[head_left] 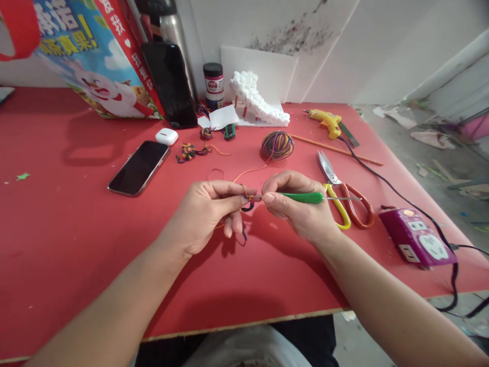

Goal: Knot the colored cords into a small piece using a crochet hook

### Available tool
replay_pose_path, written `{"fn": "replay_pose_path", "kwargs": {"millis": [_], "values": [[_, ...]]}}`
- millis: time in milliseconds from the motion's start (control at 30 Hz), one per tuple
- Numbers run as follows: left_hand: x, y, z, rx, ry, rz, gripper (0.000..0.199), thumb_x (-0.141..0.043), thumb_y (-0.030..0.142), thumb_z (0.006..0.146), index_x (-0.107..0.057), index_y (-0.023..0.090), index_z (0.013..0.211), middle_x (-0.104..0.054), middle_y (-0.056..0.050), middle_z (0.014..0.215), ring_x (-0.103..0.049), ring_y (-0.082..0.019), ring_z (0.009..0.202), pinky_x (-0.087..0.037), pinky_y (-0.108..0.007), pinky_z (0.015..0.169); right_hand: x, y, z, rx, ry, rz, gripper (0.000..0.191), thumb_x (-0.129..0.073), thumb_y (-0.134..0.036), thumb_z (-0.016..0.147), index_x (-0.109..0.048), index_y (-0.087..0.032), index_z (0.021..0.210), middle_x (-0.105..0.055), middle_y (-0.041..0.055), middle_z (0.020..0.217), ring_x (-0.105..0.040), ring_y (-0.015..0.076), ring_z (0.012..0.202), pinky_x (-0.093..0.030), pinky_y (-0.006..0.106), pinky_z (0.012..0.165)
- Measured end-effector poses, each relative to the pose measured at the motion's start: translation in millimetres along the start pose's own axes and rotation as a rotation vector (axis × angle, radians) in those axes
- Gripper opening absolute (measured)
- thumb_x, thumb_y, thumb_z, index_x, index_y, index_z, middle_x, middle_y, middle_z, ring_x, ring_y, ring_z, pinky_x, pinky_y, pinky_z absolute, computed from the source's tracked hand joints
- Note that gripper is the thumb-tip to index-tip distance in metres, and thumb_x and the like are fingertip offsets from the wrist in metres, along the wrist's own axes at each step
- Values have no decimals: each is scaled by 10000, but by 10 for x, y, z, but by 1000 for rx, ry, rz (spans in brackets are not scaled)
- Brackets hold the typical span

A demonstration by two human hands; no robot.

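Observation:
Between its thumb and index finger my left hand [214, 204] pinches a small piece of crochet work [249, 206] in dark and orange yarn, with a dark tail hanging below. My right hand [298, 204] grips a crochet hook [305, 198] by its green handle. The hook's tip meets the yarn at the left fingertips; my fingers partly hide it. From the left hand an orange strand runs back to a multicoloured yarn ball [277, 145] on the red table [95, 244]. Scissors [340, 188] with a yellow and a red handle lie just beyond my right hand.
Left of centre lie a phone [139, 168], a white earbud case [166, 136] and a small crocheted piece [187, 152]. Behind stand a dark phone [170, 84], a jar [214, 85] and a white model [255, 99]. A glue gun [324, 121] and purple power socket [416, 237] are at right.

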State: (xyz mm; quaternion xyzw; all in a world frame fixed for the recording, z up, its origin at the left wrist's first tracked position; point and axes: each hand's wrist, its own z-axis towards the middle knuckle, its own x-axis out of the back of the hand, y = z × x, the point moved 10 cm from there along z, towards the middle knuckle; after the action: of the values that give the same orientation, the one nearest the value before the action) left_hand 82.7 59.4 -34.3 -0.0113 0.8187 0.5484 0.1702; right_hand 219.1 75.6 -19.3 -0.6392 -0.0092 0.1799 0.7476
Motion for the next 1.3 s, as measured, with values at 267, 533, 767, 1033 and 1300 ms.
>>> {"fn": "replay_pose_path", "kwargs": {"millis": [267, 533, 767, 1033, 1300], "values": [[60, -54, -18, 60, 105, -109, 116, -699, -7, 847, -781, 75, 835, -817, -119, 765, -795, -186, 630, -656, -225, 640, 14, -184, -19, 121, 37, -134, 238, -882, -320, 825, -694, -191, 756, -684, -10, 676, -481, 80, 493, -380, 237, 435], [54, -30, -6, 15, 114, -129, 86, -737, 27, 840, -717, 90, 786, -794, -89, 712, -792, -186, 636, -650, -221, 623, -84, -365, -109, 293, 36, -356, 157, -791, -217, 896, -673, -210, 793, -702, -2, 692, -648, 137, 625, -543, 271, 566], [59, -3, -8, -8, 121, -128, 99, -689, 21, 874, -725, 88, 812, -791, -84, 695, -784, -165, 618, -645, -201, 621, -74, -408, -147, 330, 58, -439, 148, -777, -180, 897, -666, -210, 804, -711, 0, 710, -640, 138, 627, -523, 272, 566], [100, -19, 0, -26, 153, -120, 57, -747, 61, 828, -725, 101, 795, -770, -55, 694, -756, -148, 584, -650, -233, 650, -204, -503, -222, 520, -5, -612, 116, -739, -147, 943, -667, -202, 869, -684, 15, 764, -624, 131, 661, -519, 279, 611], [109, -38, 19, -34, 167, -143, 86, -682, 28, 863, -725, 102, 864, -758, -34, 696, -758, -140, 584, -641, -213, 626, -268, -558, -273, 602, -46, -672, 108, -709, -125, 965, -658, -196, 902, -678, 22, 773, -630, 136, 678, -537, 277, 623]]}}
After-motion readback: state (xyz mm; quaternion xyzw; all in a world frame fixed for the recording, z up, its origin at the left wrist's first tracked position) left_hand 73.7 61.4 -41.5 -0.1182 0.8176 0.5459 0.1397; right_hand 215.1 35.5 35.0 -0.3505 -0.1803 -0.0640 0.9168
